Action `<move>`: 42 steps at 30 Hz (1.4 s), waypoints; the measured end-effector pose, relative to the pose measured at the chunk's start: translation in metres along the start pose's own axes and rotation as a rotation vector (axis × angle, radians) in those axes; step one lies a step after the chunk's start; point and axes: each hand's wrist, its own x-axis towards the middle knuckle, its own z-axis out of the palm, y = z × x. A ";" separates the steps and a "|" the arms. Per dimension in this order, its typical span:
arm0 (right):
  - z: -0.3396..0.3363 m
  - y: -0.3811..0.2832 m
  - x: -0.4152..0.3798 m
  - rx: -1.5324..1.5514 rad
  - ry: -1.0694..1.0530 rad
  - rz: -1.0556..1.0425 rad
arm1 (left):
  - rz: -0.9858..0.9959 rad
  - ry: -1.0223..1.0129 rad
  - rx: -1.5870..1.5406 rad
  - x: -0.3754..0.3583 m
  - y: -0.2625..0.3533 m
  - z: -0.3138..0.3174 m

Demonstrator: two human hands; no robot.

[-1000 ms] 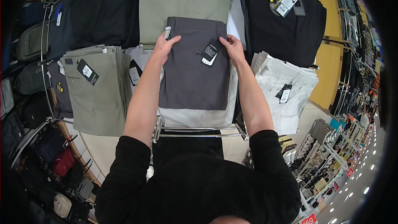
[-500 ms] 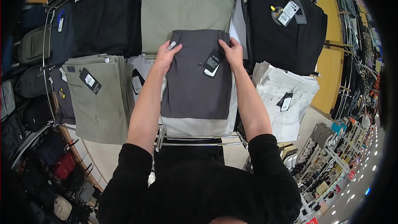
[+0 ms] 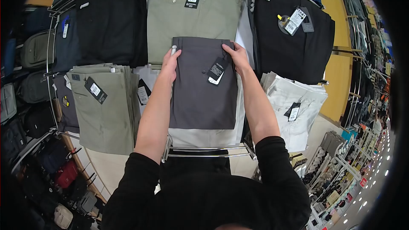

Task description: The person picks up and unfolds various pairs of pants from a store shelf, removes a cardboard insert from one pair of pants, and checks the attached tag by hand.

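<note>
Folded dark grey trousers [image 3: 202, 98] lie in front of me, waistband away from me, over a white pair [image 3: 204, 137]. My left hand [image 3: 170, 64] is closed on their upper left edge, beside a pale security tag [image 3: 173, 50]. At the upper right edge my right hand [image 3: 238, 56] grips the waistband, thumb on top and the other fingers mostly hidden behind. A black and white price tag [image 3: 217, 71] hangs on the grey cloth near that hand. Just beyond the waistband are folded olive-green trousers [image 3: 191, 17].
Olive trousers [image 3: 104, 115] are stacked at left and white trousers [image 3: 294, 98] at right. Black trousers [image 3: 113, 30] and another black pair [image 3: 294, 47] fill the back. A chrome rail [image 3: 208, 148] runs before my body. Backpacks [image 3: 38, 47] line the far left.
The whole view has shifted slightly, so the display sits lower. The grey trousers look straighter, and my left hand has changed its hold a little at their edge.
</note>
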 end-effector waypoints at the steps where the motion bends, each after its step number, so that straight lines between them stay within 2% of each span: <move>1: -0.001 -0.006 -0.002 0.049 -0.039 0.133 | 0.001 0.000 0.000 0.000 -0.001 -0.001; 2: -0.003 -0.012 -0.004 0.097 -0.076 0.267 | 0.023 0.010 0.021 0.000 -0.003 -0.001; 6: -0.001 -0.019 -0.008 -0.034 -0.088 0.335 | 0.055 -0.036 0.041 -0.004 -0.002 -0.001; 8: -0.001 -0.016 -0.008 0.076 -0.088 0.181 | 0.061 -0.044 0.027 -0.005 -0.003 -0.002; 12: -0.006 -0.012 -0.009 0.075 -0.115 0.092 | 0.093 -0.066 0.016 -0.004 -0.005 -0.002; 15: -0.004 0.005 0.001 -0.019 -0.037 -0.005 | 0.066 -0.072 -0.007 -0.008 -0.002 -0.001; 17: -0.005 0.014 0.008 -0.404 0.074 -0.297 | 0.077 -0.054 0.010 -0.005 -0.004 -0.001; 20: 0.005 -0.001 -0.005 -0.566 0.167 -0.307 | 0.135 -0.019 0.028 0.005 -0.014 -0.004; 24: 0.004 0.009 0.003 -0.531 0.163 -0.225 | 0.257 0.080 0.136 0.013 -0.022 -0.006; 26: 0.003 0.008 0.002 -0.023 0.186 0.043 | 0.263 0.097 0.160 0.015 -0.023 -0.006; 27: 0.000 0.003 0.001 -0.025 0.186 0.041 | 0.273 0.116 0.186 0.015 -0.022 -0.007; 29: -0.010 -0.006 -0.005 0.207 -0.082 0.313 | 0.226 0.080 0.158 0.014 -0.019 -0.011; 30: -0.010 -0.009 -0.009 0.186 -0.092 0.338 | 0.180 0.044 0.132 0.012 -0.017 -0.011; 34: -0.007 -0.003 -0.012 0.073 -0.099 0.323 | 0.041 -0.063 0.134 -0.014 0.003 0.000; 37: -0.002 0.001 -0.012 0.015 -0.052 0.226 | -0.039 -0.104 0.218 -0.017 0.006 -0.001; 39: -0.002 0.007 -0.011 0.026 -0.021 0.078 | 0.069 -0.058 0.249 -0.018 0.004 0.005; 40: -0.006 0.015 -0.007 0.022 -0.018 0.078 | 0.068 -0.061 0.245 -0.015 -0.002 0.006; 42: -0.009 0.024 -0.004 -0.055 -0.006 -0.043 | 0.260 -0.003 0.315 -0.010 -0.012 0.007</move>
